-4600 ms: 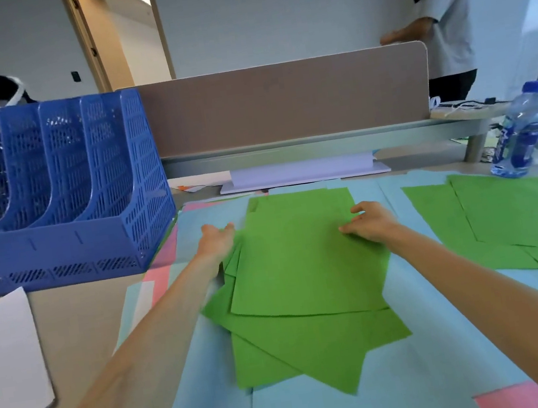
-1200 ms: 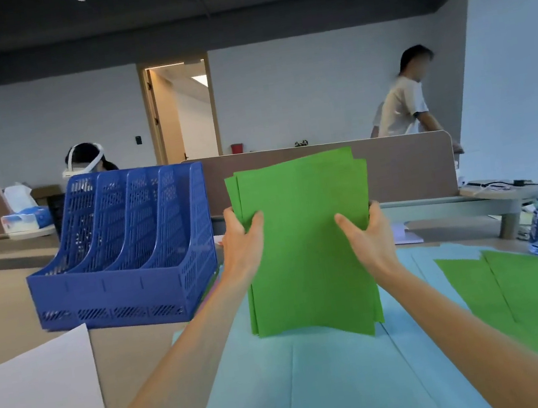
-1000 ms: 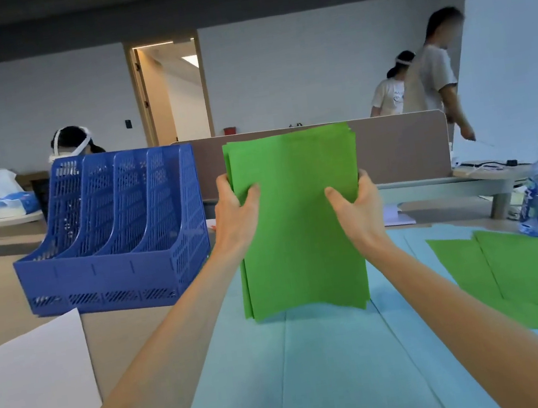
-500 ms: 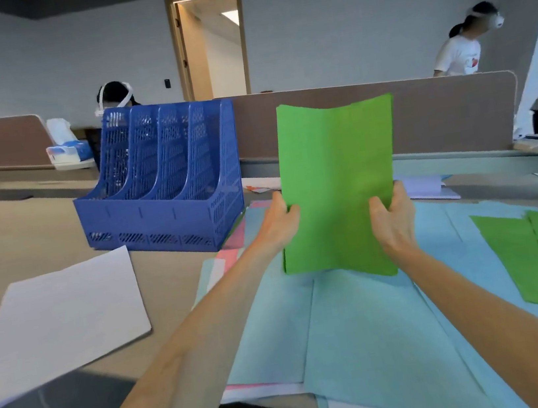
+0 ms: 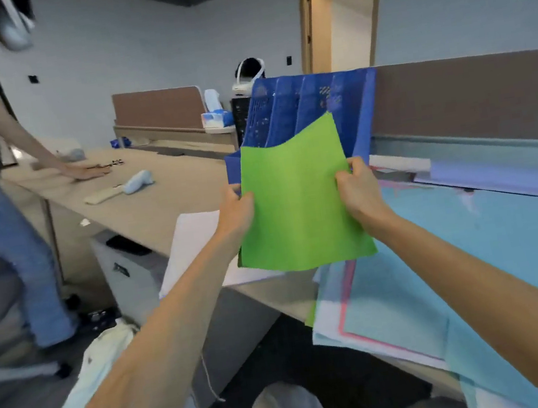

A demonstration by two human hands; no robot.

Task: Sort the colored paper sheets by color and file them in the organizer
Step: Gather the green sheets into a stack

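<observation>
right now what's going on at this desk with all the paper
A person holds a stack of green sheets upright, the left hand and right hand pinching its side edges, in front of the blue organizer. The sheets are not in a slot yet. Light blue sheets lie on the desk.

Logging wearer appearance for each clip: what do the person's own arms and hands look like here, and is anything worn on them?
Both forearms are bare as far as the frame shows, with no sleeve edge in view. The left hand and right hand wear no gloves. No watch, bracelet or ring is visible on either wrist or on the fingers that show, and no markings can be made out. The picture is slightly blurred, so fine detail cannot be told.
</observation>
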